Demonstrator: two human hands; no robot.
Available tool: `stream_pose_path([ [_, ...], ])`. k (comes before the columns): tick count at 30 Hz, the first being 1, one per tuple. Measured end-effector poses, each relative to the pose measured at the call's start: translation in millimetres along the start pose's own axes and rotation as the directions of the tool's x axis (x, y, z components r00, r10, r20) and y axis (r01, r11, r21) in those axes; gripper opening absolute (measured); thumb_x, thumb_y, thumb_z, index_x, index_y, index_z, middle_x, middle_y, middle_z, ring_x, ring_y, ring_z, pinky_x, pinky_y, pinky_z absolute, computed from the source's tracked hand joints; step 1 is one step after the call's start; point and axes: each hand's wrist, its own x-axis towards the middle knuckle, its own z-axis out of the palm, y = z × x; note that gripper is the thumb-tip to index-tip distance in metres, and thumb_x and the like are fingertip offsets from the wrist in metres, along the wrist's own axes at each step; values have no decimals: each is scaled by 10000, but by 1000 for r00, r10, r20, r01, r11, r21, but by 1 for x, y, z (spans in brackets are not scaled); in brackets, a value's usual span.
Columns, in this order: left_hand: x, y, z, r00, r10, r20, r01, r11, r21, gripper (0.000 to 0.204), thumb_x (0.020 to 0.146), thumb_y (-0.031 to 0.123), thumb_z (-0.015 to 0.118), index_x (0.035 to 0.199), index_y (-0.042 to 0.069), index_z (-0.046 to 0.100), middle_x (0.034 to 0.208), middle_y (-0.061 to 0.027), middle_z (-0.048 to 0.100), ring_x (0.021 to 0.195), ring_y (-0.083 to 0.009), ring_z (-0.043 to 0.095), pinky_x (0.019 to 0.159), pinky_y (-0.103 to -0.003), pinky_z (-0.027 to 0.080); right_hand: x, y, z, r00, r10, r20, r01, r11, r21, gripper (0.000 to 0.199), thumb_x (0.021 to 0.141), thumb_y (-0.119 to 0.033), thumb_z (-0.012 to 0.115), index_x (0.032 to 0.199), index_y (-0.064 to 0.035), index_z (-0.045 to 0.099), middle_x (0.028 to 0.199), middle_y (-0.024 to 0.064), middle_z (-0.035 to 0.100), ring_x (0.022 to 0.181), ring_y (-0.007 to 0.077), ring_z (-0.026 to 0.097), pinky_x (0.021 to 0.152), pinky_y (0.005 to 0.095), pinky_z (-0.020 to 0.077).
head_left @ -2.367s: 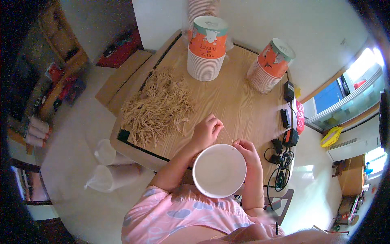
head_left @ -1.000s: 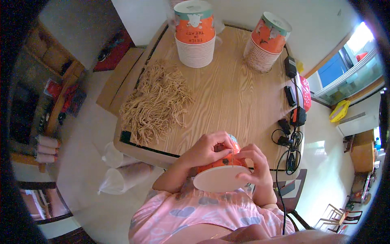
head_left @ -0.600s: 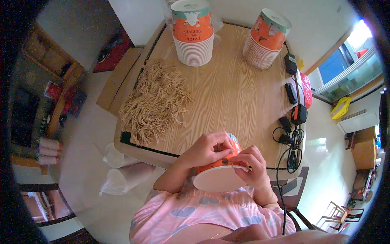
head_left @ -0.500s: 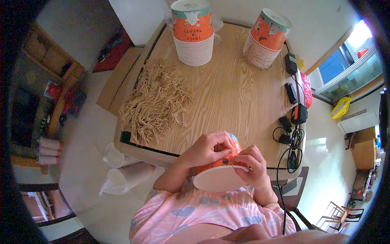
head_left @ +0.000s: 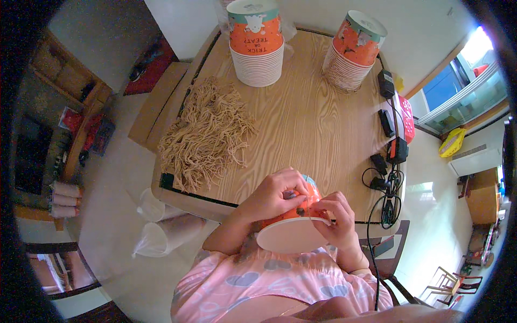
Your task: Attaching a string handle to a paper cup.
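Observation:
An orange paper bucket [head_left: 293, 236] with a teal base lies tilted against my body, its white mouth facing me. My left hand [head_left: 281, 195] is closed in a pinch at the bucket's printed side. On the other side of the same spot, my right hand [head_left: 336, 215] also pinches with its fingertips. A thin tan cord runs between the fingertips across the orange wall; the fingers hide most of it. Left of the bucket, a loose heap of tan cords [head_left: 207, 137] lies on the wooden table [head_left: 301, 124].
Upside-down bucket stacks stand at the back left [head_left: 258, 67] and back right [head_left: 353, 59], the latter with cords around its lower part. Black adapters and coiled cables [head_left: 390, 204] line the table's right edge. Wrapped bucket stacks [head_left: 171, 234] lie on the floor at left.
The fingertips have shifted slightly at the bucket's side, the left hand a little upward. The bucket has barely moved, and the table things are unchanged.

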Motion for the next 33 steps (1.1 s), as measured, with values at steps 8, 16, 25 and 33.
stream_pose_path([
  [8, 3, 3, 1, 1000, 24, 1, -24, 999, 27, 88, 712, 33, 681, 735, 55, 600, 811, -55, 604, 815, -211, 573, 745, -330, 449, -3, 5, -3, 998, -25, 60, 26, 999, -24, 270, 630, -70, 706, 886, -56, 623, 820, 73, 576, 765, 255, 552, 660, 354, 447],
  [16, 1, 5, 0, 993, 52, -102, -31, 981, 193, 98, 702, 30, 683, 716, 49, 588, 790, -58, 606, 798, -221, 576, 731, -335, 456, -2, 4, -4, 997, -4, 82, 3, 1000, 13, 240, 662, -82, 706, 890, -77, 631, 811, 59, 575, 747, 246, 557, 646, 338, 444],
  [25, 1, 6, -2, 996, 52, -76, -33, 974, 225, 102, 699, 32, 685, 712, 49, 585, 784, -56, 606, 802, -222, 574, 727, -333, 458, -7, -2, -2, 996, 81, 20, -82, 996, 43, 263, 652, -44, 715, 882, -78, 593, 837, 61, 587, 757, 248, 561, 657, 341, 451],
  [33, 3, 7, 0, 996, 46, -78, -28, 976, 216, 95, 701, 36, 688, 711, 46, 594, 779, -54, 608, 793, -220, 577, 731, -327, 458, -5, -3, -4, 998, 16, 68, -16, 1000, 2, 277, 642, -39, 711, 903, -78, 626, 834, 62, 577, 767, 247, 557, 664, 342, 451],
])
